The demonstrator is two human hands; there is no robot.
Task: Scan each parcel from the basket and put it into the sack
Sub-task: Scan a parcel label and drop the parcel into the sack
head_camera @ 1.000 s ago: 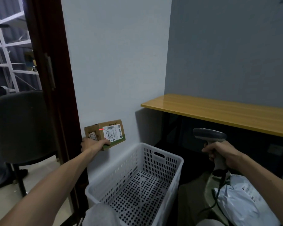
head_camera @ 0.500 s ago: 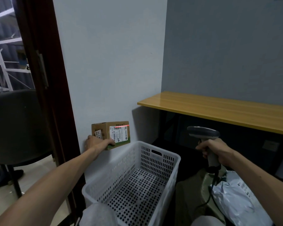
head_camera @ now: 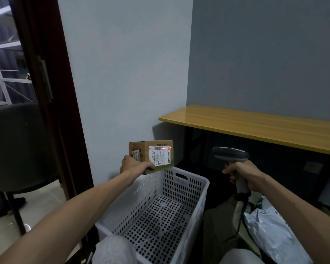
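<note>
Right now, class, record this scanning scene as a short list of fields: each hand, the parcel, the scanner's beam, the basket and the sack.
Left hand: grip on the cardboard parcel, lower edge, held up near the wall
Right hand: grip on the scanner handle
Red beam: across the barcode at the top of the label
Basket: white, perforated; visible floor bare
Sack: right of the basket, white plastic mailer on it

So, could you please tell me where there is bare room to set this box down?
The wooden desktop along the grey wall is bare where visible. The white basket floor is bare between its walls. Right of the basket is crowded: the sack holds a white parcel beside the scanner cable.
</note>
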